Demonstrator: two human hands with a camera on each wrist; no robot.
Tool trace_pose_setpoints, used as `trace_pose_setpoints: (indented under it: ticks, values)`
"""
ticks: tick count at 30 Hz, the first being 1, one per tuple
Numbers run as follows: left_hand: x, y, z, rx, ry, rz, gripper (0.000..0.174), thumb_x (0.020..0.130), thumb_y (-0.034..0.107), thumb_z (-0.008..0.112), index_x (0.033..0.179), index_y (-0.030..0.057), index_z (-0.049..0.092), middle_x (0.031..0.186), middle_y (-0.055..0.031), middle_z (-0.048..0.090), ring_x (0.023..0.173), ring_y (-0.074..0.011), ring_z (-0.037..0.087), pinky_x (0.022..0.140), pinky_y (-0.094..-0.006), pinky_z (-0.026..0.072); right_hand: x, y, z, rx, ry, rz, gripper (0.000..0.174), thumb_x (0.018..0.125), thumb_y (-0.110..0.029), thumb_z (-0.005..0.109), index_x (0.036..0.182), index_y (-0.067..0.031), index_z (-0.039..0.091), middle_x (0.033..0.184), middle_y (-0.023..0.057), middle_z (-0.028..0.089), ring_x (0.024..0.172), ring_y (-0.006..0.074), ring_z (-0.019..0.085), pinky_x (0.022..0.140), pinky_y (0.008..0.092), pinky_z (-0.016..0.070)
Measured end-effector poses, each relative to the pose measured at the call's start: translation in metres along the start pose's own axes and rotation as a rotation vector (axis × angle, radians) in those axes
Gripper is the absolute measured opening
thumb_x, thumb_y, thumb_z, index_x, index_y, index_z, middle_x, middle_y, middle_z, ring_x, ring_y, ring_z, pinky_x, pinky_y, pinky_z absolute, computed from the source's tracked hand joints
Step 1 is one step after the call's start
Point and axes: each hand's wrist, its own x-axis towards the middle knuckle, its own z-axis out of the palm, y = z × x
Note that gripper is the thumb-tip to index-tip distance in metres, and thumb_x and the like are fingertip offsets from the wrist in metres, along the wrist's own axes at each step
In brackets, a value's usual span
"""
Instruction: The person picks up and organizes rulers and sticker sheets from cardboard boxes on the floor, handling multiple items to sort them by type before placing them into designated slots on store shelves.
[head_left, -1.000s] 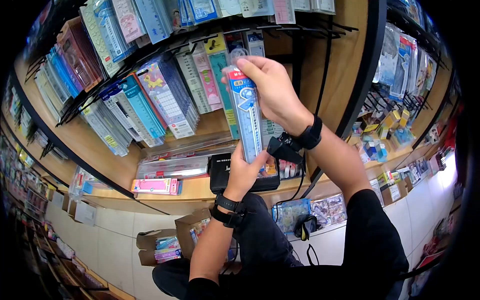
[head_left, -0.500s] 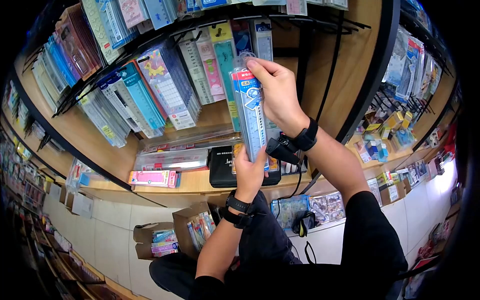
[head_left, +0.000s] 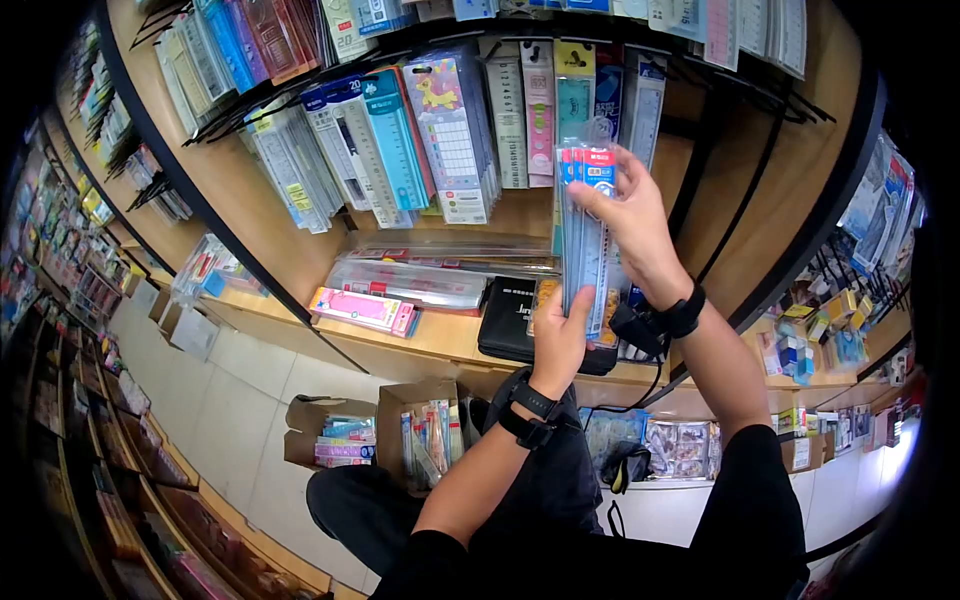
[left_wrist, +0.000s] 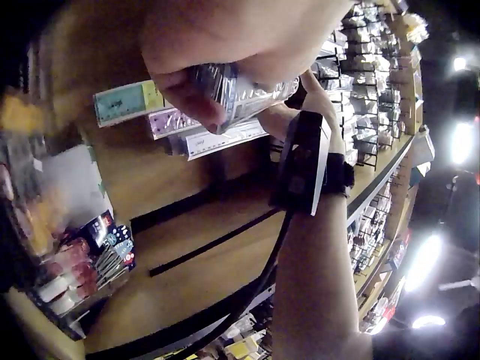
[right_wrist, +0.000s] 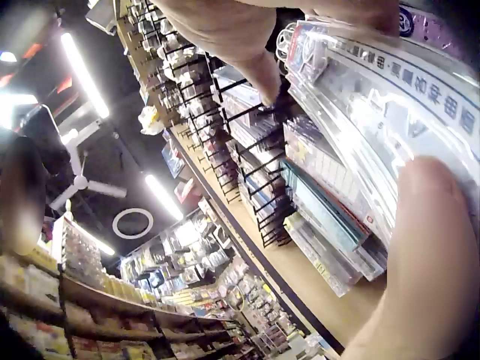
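Both hands hold a stack of blue rulers in clear packaging with red tops (head_left: 588, 225), upright before the shelf in the head view. The left hand (head_left: 560, 340) grips its lower end, thumb across the front. My right hand (head_left: 637, 225) pinches the upper right edge near the hanging tab. In the left wrist view the left hand (left_wrist: 232, 45) curls round the shiny packs (left_wrist: 251, 97). The right wrist view shows several clear packs (right_wrist: 375, 97) layered together, a thumb pressing on them.
Hooks with packaged rulers (head_left: 450, 140) hang behind and to the left. Below them lie a black case (head_left: 508, 318), long clear packs (head_left: 420, 283) and a pink pack (head_left: 362, 309). Cardboard boxes (head_left: 390, 425) with packs stand on the floor. A black upright (head_left: 790, 285) edges the shelf at right.
The head view has swung left, so the shelf and hands appear further right. The rulers in the hands are now slightly fanned, with several red tops showing side by side.
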Motion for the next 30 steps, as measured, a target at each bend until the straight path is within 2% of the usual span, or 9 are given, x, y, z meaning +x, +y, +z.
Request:
trace_pose_setpoints:
  ticks: [3, 7, 11, 13, 14, 19, 22, 26, 30]
  values:
    - [-0.001, -0.001, -0.003, 0.073, 0.050, 0.022, 0.025, 0.090, 0.024, 0.057, 0.102, 0.0015, 0.054, 0.071, -0.0019, 0.060, 0.050, -0.0040, 0.051, 0.039, -0.0188, 0.0414, -0.002, 0.000, 0.005, 0.007, -0.079, 0.067, 0.059, 0.079, -0.001, 0.067, 0.128, 0.0083, 0.034, 0.102, 0.0104, 0.062, 0.088, 0.0120, 0.062, 0.077, 0.0232, 0.0501]
    - [-0.007, 0.007, 0.001, 0.062, 0.094, 0.036, 0.026, 0.089, 0.023, 0.060, 0.102, 0.0017, 0.054, 0.074, -0.0022, 0.060, 0.051, -0.0038, 0.051, 0.039, -0.0184, 0.0412, -0.004, 0.002, 0.007, 0.121, -0.032, 0.114, 0.042, 0.080, 0.001, 0.063, 0.117, 0.0066, 0.044, 0.102, 0.0104, 0.062, 0.086, 0.0122, 0.063, 0.075, 0.0230, 0.0509]
    - [-0.008, 0.002, -0.005, -0.060, 0.016, 0.022, 0.028, 0.087, 0.021, 0.063, 0.103, 0.0012, 0.053, 0.079, -0.0046, 0.061, 0.054, -0.0061, 0.054, 0.038, -0.0196, 0.0402, -0.004, 0.001, 0.002, 0.155, 0.001, 0.129, 0.036, 0.080, 0.000, 0.063, 0.111, 0.0048, 0.046, 0.100, 0.0122, 0.062, 0.084, 0.0149, 0.064, 0.073, 0.0259, 0.0523]
    - [-0.008, 0.003, -0.005, -0.126, -0.011, 0.001, 0.029, 0.086, 0.020, 0.063, 0.105, 0.0011, 0.052, 0.081, -0.0056, 0.061, 0.055, -0.0073, 0.055, 0.038, -0.0200, 0.0398, -0.005, -0.006, 0.001, 0.233, 0.083, 0.186, 0.031, 0.081, 0.000, 0.062, 0.108, 0.0021, 0.047, 0.094, 0.0105, 0.061, 0.081, 0.0161, 0.064, 0.070, 0.0272, 0.0538]
    - [-0.008, 0.005, -0.003, -0.166, 0.027, -0.010, 0.029, 0.086, 0.018, 0.064, 0.106, 0.0010, 0.051, 0.082, -0.0061, 0.061, 0.056, -0.0086, 0.056, 0.038, -0.0202, 0.0393, -0.004, -0.005, -0.003, 0.225, 0.086, 0.160, 0.027, 0.082, 0.000, 0.061, 0.105, 0.0005, 0.047, 0.090, 0.0089, 0.061, 0.078, 0.0170, 0.064, 0.068, 0.0283, 0.0545]
    - [-0.008, 0.008, -0.003, -0.280, 0.079, -0.024, 0.036, 0.083, 0.006, 0.063, 0.114, 0.0026, 0.045, 0.089, -0.0086, 0.062, 0.063, -0.0126, 0.061, 0.038, -0.0201, 0.0386, 0.001, -0.005, -0.015, 0.210, 0.005, 0.119, 0.026, 0.086, -0.006, 0.060, 0.107, 0.0000, 0.047, 0.090, 0.0101, 0.061, 0.074, 0.0175, 0.064, 0.068, 0.0297, 0.0541]
    - [-0.010, 0.006, -0.001, -0.333, 0.096, -0.017, 0.039, 0.082, 0.004, 0.065, 0.115, 0.0021, 0.043, 0.089, -0.0090, 0.061, 0.065, -0.0126, 0.061, 0.039, -0.0207, 0.0405, 0.000, -0.018, -0.010, 0.269, -0.061, 0.133, 0.023, 0.093, -0.017, 0.050, 0.111, -0.0020, 0.048, 0.093, 0.0109, 0.061, 0.076, 0.0190, 0.064, 0.071, 0.0320, 0.0542]
    - [-0.014, 0.011, 0.005, -0.377, 0.112, 0.001, 0.032, 0.083, 0.004, 0.064, 0.108, 0.0017, 0.044, 0.088, -0.0091, 0.061, 0.063, -0.0128, 0.061, 0.039, -0.0204, 0.0409, 0.006, -0.028, -0.006, 0.318, -0.168, 0.107, 0.023, 0.093, -0.008, 0.046, 0.113, 0.0033, 0.045, 0.101, 0.0172, 0.062, 0.084, 0.0232, 0.066, 0.072, 0.0322, 0.0555]
    - [-0.018, 0.021, 0.007, -0.353, 0.173, -0.034, 0.029, 0.084, 0.006, 0.062, 0.106, 0.0044, 0.043, 0.087, -0.0085, 0.060, 0.060, -0.0154, 0.061, 0.036, -0.0216, 0.0394, 0.000, -0.032, 0.000, 0.197, -0.189, -0.022, 0.025, 0.093, -0.006, 0.045, 0.115, 0.0059, 0.045, 0.104, 0.0175, 0.062, 0.090, 0.0227, 0.065, 0.077, 0.0302, 0.0541]
